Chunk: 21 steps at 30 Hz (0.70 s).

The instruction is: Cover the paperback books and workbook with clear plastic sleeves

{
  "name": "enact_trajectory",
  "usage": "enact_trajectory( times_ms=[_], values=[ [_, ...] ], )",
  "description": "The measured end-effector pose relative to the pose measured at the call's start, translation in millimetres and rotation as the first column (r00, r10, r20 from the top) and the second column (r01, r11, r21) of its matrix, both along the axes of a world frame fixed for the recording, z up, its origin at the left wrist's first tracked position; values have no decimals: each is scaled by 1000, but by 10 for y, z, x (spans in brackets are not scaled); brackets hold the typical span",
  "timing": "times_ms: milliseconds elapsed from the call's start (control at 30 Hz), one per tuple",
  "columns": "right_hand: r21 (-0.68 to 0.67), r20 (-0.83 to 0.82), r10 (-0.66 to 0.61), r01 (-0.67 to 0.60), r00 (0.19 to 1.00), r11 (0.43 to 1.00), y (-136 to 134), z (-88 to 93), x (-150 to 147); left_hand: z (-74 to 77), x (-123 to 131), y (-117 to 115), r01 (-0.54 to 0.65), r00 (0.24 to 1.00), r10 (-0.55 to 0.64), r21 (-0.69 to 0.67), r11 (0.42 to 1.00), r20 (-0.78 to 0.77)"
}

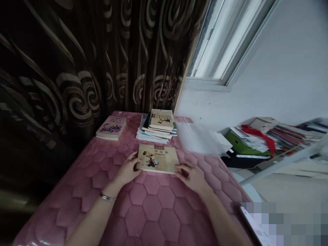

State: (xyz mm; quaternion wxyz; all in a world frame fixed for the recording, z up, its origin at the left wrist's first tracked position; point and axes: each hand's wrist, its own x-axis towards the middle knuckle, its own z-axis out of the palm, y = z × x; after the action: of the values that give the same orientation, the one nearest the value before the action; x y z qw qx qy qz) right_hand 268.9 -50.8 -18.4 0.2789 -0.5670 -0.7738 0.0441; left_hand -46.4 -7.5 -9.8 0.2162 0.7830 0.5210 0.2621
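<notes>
A thin tan book [158,158] with a cartoon cover lies flat on the pink quilted table cover [153,208]. My left hand [127,169] grips its left edge, fingers curled onto the cover. Its near right corner is held by my right hand [191,175], with the fingers bent around the edge. Behind the book stands a pile of several books [159,126], topped by a similar tan one. A smaller pink-covered stack [111,127] lies to the left of that pile.
A pile of clear plastic sleeves [198,138] lies at the table's right edge. A phone [253,225] rests at the near right corner. A dark patterned curtain [77,68] hangs behind; books and papers [266,138] clutter the floor at right.
</notes>
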Motion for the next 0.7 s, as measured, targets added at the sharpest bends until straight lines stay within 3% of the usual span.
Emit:
enact_trajectory(
  times_ms=[133, 333, 500, 700],
  values=[
    [120, 133, -127, 112, 983, 986, -21, 1, -362, 32, 309, -166, -22, 992, 40, 144, 989, -124],
    [159, 126, -113, 92, 986, 983, 35, -95, -786, 10, 547, -217, 14, 994, 3, 155, 988, -113],
    [103, 73, -139, 132, 988, 986, 26, -87, -666, -11, 397, -124, 11, 995, 4, 146, 989, -103],
    [-10, -40, -129, 129, 991, 992, 31, -150, -181, -13, -9, 31, 22, 999, -21, 9, 1000, -43]
  ],
)
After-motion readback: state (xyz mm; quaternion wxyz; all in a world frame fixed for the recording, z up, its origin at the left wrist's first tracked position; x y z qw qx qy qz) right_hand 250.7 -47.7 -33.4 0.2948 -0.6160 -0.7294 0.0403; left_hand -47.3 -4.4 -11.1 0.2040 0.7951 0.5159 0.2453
